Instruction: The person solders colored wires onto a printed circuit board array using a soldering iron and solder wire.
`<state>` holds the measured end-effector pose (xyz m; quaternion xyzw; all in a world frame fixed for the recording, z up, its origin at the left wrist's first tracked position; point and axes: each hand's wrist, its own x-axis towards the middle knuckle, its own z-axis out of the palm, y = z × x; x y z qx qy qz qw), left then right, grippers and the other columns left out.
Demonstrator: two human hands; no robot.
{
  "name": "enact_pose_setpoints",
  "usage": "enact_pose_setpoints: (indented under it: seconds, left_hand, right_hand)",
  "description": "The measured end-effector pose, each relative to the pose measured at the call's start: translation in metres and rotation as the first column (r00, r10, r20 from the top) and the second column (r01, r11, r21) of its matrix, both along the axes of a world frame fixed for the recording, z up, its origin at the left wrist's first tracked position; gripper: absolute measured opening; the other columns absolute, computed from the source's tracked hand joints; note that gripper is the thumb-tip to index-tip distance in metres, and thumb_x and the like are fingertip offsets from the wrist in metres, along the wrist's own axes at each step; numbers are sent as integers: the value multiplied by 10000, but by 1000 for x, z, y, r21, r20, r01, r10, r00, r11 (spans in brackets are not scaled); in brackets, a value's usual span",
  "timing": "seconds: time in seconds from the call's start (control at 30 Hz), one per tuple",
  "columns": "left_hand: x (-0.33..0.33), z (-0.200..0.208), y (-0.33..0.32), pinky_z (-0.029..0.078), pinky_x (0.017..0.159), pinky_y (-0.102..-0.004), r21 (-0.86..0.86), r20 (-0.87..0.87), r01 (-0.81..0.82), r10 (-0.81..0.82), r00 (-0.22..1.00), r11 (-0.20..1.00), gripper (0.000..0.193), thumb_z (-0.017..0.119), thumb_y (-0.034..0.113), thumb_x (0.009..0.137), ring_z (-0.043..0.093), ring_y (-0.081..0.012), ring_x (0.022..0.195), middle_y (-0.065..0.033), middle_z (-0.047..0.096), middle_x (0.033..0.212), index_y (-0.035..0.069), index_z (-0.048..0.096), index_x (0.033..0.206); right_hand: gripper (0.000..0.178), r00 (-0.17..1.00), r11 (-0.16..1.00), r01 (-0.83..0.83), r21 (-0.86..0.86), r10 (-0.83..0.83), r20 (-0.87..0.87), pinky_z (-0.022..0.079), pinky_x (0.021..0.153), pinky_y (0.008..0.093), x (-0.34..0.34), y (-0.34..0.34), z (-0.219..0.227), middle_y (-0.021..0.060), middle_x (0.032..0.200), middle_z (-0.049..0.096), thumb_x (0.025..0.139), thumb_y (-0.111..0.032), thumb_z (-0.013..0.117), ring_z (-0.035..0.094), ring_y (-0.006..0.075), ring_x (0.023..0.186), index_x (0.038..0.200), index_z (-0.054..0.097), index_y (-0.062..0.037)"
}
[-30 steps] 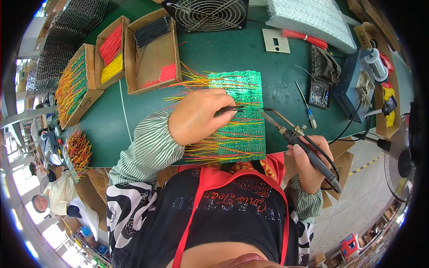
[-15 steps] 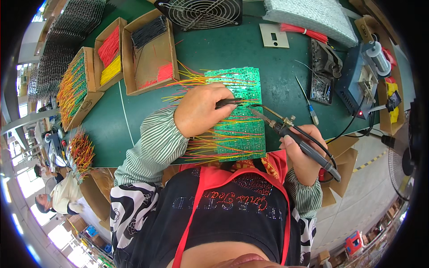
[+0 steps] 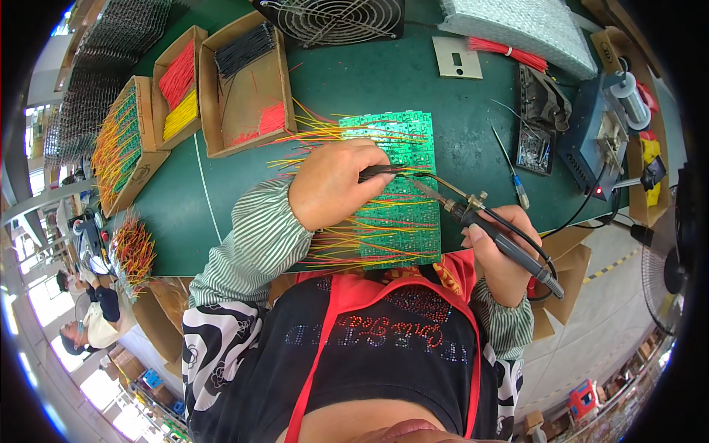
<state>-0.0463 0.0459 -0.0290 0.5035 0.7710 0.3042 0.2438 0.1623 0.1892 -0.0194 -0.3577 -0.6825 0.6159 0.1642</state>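
A green circuit board panel (image 3: pixel 425 232) lies on the bench before me, with rows of red and yellow wires (image 3: pixel 347 242) sticking out past its left side. My left hand (image 3: pixel 329 184) is over those wires, closed in a pinch on dark tweezers (image 3: pixel 375 172) that point right across the board. From the right, my right hand (image 3: pixel 502 258) grips a soldering iron (image 3: pixel 511 246) with a thin curved feed tube. The iron's tip is close to the tweezers' tips at the board; whether they touch I cannot tell.
Cardboard boxes at left hold black and red wires (image 3: pixel 244 50), yellow wires (image 3: pixel 182 117) and wired boards (image 3: pixel 122 151). A fan (image 3: pixel 332 21) stands at the back. Right of the board are a screwdriver (image 3: pixel 519 184), a dark tray (image 3: pixel 535 148) and a soldering station (image 3: pixel 594 148). A co-worker (image 3: pixel 100 321) sits far left.
The view has shifted slightly. Both hands keep their tools, with the iron and tweezers staying close together over the board. At far left, the co-worker's arms have moved.
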Motion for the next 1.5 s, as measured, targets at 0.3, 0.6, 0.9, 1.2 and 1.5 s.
enact_pose_setpoints:
  seconds: [0.3, 0.6, 0.9, 1.2, 1.5]
  left_hand:
    - [0, 2, 1, 447, 596, -340, -20, -3, 17, -17, 1000, 1000, 166, 648, 156, 780, 569, -267, 677, -117, 584, 749, 3, 612, 832]
    - [-8, 12, -9, 452, 598, -330, 20, -86, 23, -21, 996, 1000, 166, 648, 151, 776, 572, -256, 676, -113, 581, 755, 2, 615, 842]
    - [8, 25, 6, 457, 589, -332, 99, -206, -33, 52, 977, 995, 143, 648, 137, 782, 579, -252, 659, -103, 582, 756, 9, 616, 839]
    - [14, 0, 20, 459, 613, -352, 46, -51, 15, -12, 999, 999, 161, 638, 164, 786, 586, -276, 686, -114, 598, 766, 9, 622, 830]
    - [14, 0, 24, 451, 600, -356, 30, -65, 5, -3, 998, 1000, 164, 644, 169, 775, 578, -282, 666, -109, 595, 749, 12, 621, 818]
  right_hand:
    - [176, 998, 996, 42, -80, -45, -38, 492, 589, 221, 5, 2, 6, 66, 710, 631, 715, -20, 679, 600, 96, 627, 852, 580, 30]
    - [171, 998, 997, 29, -66, -33, -58, 503, 591, 232, 13, 8, 11, 84, 712, 627, 737, 0, 653, 613, 115, 625, 878, 565, 42]
    - [152, 990, 991, 86, -105, -96, -99, 508, 593, 239, 17, 11, 10, 128, 733, 640, 756, 0, 632, 621, 139, 614, 871, 542, 47]
    - [149, 991, 989, 81, -123, -93, -98, 505, 581, 238, 15, 11, 8, 133, 735, 641, 757, 13, 624, 617, 137, 605, 878, 543, 43]
    - [153, 995, 990, 68, -124, -77, -68, 508, 585, 242, 10, 15, 2, 127, 724, 642, 759, -4, 639, 622, 136, 607, 875, 548, 38]
